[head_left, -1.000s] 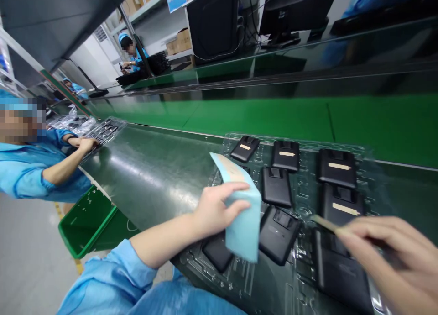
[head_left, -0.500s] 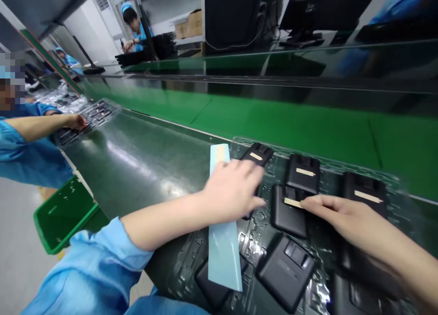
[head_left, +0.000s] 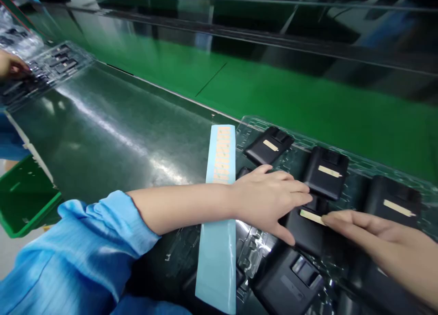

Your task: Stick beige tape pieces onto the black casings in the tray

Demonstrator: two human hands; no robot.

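My left hand lies flat with fingers stretched out, pressing on a black part in a clear plastic tray. My right hand reaches in from the right, its fingertips on a small tan sticker strip on that same part. A long light-blue backing sheet carrying tan stickers lies across the tray's left end, under my left forearm. Other black parts in the tray bear tan stickers.
The dark green conveyor belt runs to the left, with a brighter green strip behind it. Another person's hand rests on a second clear tray at far left. A green bin sits below the belt's edge.
The view has tilted down and closer. My left hand slid right off the blue sheet onto the black part. My right hand keeps the sticker pressed on that part.
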